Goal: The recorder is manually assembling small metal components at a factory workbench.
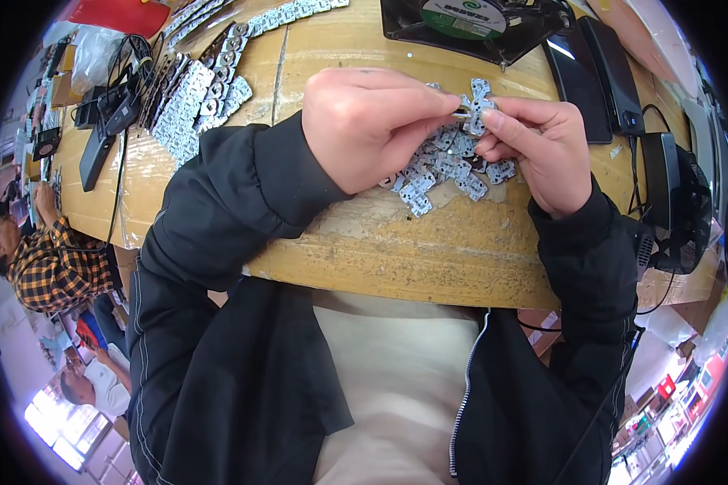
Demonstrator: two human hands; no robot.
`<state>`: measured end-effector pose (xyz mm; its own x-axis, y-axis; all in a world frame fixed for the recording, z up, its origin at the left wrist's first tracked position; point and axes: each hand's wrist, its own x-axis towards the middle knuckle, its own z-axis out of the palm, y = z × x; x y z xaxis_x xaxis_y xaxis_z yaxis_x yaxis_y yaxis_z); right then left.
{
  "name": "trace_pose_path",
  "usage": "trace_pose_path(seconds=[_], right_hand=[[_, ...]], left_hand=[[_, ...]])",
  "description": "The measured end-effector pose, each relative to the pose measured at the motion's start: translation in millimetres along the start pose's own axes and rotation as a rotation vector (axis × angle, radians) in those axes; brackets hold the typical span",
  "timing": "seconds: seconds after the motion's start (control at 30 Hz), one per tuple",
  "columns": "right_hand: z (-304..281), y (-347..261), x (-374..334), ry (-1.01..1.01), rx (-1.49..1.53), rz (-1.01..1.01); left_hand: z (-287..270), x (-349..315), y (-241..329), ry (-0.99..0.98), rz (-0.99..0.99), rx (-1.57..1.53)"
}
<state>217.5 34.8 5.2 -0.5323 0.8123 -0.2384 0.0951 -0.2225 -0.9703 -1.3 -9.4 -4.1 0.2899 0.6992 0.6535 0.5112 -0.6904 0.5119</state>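
Observation:
Between the thumb and fingers of my right hand is a small pale grey circuit board, held up over the table. My left hand is pinched closed, its fingertips at the left edge of that board. A thin, shiny bit shows at those fingertips, too small to make out. Below both hands lies a loose pile of similar small boards, their flat faces pale grey with dark holes. My left hand hides part of this pile.
Panels of joined boards lie to the left, beside black adapters and cables. A square black fan stands at the far side. Flat black devices and another black fan are at the right. Two other people sit at the left.

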Motion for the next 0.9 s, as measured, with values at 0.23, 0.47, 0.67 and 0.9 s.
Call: trace_pose_path(seconds=[0.23,0.47,0.67,0.9], right_hand=[[-1,1,0,-0.004,-0.002,-0.020],[2,2,-1,0.034,0.004,-0.065],[4,1,-3,0.033,0.020,-0.068],[-1,1,-1,0.004,0.159,-0.060]], left_hand=[[0,1,1,0.018,-0.024,-0.023],[1,-1,-7,0.022,0.066,-0.052],[-3,2,-6,0.007,0.062,-0.076],[-11,1,-8,-0.053,-0.139,-0.218]])
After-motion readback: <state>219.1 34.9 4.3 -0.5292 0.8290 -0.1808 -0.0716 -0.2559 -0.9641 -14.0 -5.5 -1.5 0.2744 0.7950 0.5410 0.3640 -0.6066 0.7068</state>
